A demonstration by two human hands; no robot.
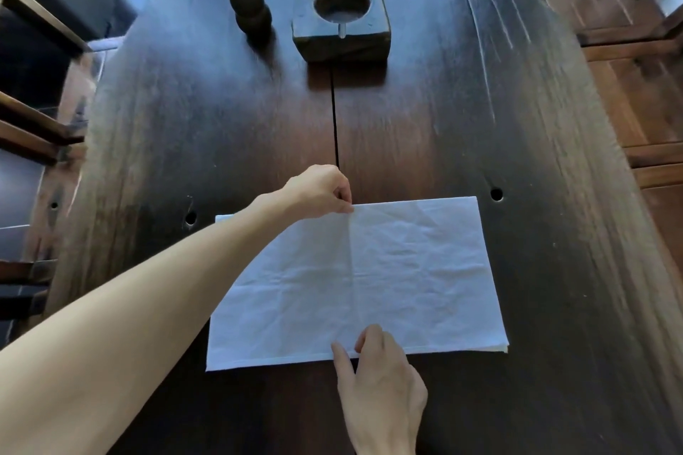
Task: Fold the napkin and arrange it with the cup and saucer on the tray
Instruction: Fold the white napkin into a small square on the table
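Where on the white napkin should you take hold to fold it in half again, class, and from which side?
Pinch the napkin at both ends of its centre crease, far edge and near edge, as the left hand and right hand do. It lies flat, so probably only the edges offer a grip.

Both arms are bare — no sleeve, watch or ring on the left hand [319, 192] or right hand [384, 386].

dark table [480, 103] bears wooden block [342, 33], turned post [247, 0].

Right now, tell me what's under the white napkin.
The napkin lies flat on the dark wooden table; a second layer peeks out at its edges. Anything beneath is covered.
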